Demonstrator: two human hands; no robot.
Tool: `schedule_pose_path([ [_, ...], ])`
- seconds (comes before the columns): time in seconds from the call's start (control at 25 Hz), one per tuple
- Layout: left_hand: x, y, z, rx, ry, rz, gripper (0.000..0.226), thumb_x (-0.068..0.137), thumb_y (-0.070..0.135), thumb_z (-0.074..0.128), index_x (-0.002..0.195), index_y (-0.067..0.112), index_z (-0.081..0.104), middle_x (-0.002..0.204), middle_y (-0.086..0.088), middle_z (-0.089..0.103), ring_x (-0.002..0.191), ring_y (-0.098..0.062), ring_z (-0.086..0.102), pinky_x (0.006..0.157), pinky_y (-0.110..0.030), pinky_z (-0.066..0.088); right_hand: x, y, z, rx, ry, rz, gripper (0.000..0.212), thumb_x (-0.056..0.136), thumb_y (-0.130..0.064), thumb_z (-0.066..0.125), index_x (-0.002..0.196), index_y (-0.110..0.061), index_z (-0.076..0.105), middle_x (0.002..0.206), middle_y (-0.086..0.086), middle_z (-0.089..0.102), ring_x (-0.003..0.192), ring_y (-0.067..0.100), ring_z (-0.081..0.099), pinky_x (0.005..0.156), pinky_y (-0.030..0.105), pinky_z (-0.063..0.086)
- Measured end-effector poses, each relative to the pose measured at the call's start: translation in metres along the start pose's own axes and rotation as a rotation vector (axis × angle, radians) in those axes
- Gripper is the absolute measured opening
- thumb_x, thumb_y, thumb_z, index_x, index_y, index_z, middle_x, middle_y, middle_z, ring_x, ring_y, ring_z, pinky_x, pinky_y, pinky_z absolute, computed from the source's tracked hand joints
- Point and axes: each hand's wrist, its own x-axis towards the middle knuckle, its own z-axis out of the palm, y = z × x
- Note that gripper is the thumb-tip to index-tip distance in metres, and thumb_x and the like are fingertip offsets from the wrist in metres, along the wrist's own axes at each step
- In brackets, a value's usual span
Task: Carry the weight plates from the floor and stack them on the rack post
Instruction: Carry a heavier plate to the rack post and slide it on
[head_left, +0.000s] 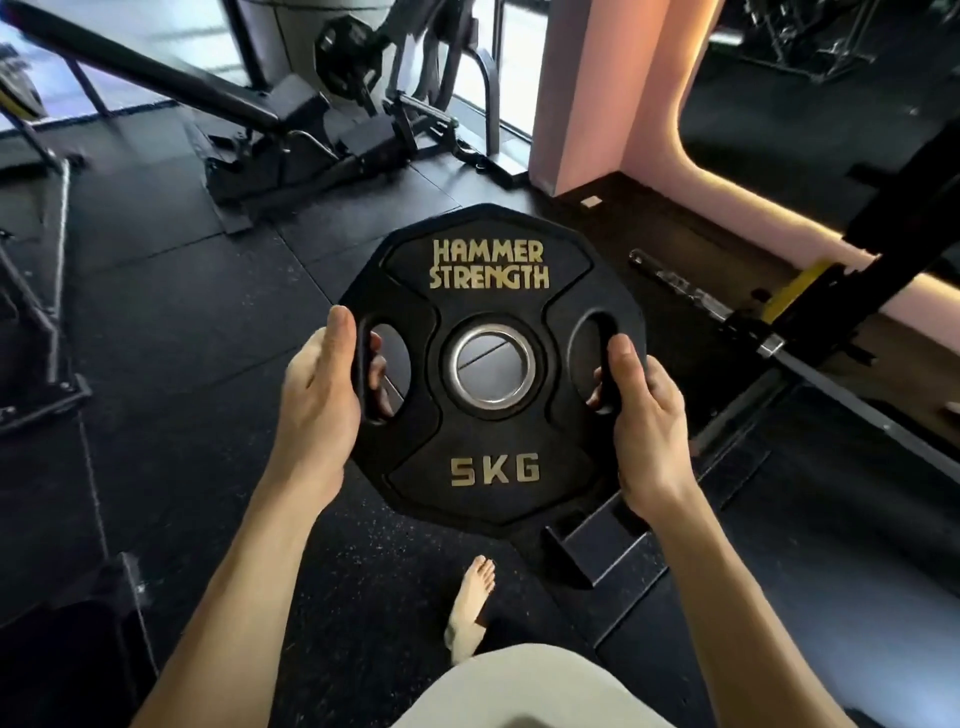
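A black many-sided weight plate (491, 431) marked "HAMMER STRENGTH" and "5KG" in gold fills the middle of the head view, held flat-on toward me above the floor. It has a steel-ringed centre hole and two oval grip slots. My left hand (322, 395) grips its left edge with fingers curled through the left slot. My right hand (644, 415) grips the right edge through the right slot. No rack post is clearly in view.
Black rubber floor tiles (182, 322) lie all around. A bench machine (291, 135) stands at the back left. A barbell (696, 301) and a black rack frame (883, 228) sit at the right by a pink wall (587, 93). My bare foot (470, 603) is below the plate.
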Motion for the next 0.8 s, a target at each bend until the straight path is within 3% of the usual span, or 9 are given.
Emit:
schedule_pose_path([
  [0.12, 0.068, 0.004, -0.010, -0.021, 0.053, 0.017, 0.045, 0.099, 0.051, 0.039, 0.086, 0.014, 0.061, 0.061, 0.006, 0.056, 0.053, -0.010, 0.050, 0.051, -0.023, 0.046, 0.064, 0.003, 0.055, 0.009, -0.055, -0.026, 0.046, 0.094, -0.054, 0.053, 0.081, -0.009, 0.054, 0.066, -0.002, 0.054, 0.062, 0.008, 0.052, 0.066, 0.029, 0.042],
  [0.44, 0.266, 0.032, -0.021, -0.033, 0.126, 0.038, 0.047, 0.100, 0.051, 0.037, 0.087, 0.012, 0.060, 0.059, 0.006, 0.055, 0.050, -0.011, 0.049, 0.048, -0.022, 0.045, 0.236, -0.022, 0.188, 0.023, -0.167, 0.001, 0.046, 0.081, -0.066, 0.056, 0.074, -0.021, 0.058, 0.068, -0.002, 0.060, 0.071, 0.019, 0.057, 0.073, 0.042, 0.045],
  [0.6, 0.367, 0.031, -0.020, -0.046, 0.097, 0.049, 0.047, 0.099, 0.052, 0.036, 0.088, 0.013, 0.060, 0.060, 0.005, 0.055, 0.049, -0.012, 0.049, 0.045, -0.021, 0.043, 0.313, -0.020, 0.242, 0.013, -0.135, -0.025, 0.040, 0.091, -0.057, 0.055, 0.075, -0.020, 0.057, 0.063, -0.007, 0.057, 0.065, 0.013, 0.054, 0.069, 0.034, 0.043],
  [0.8, 0.530, 0.035, -0.012, -0.045, -0.011, 0.035, 0.045, 0.098, 0.053, 0.038, 0.087, 0.014, 0.059, 0.061, 0.006, 0.056, 0.051, -0.013, 0.049, 0.048, -0.024, 0.043, 0.425, -0.020, 0.321, 0.031, -0.015, -0.026, 0.050, 0.078, -0.067, 0.056, 0.078, -0.017, 0.057, 0.065, -0.006, 0.058, 0.060, 0.005, 0.054, 0.067, 0.028, 0.042],
])
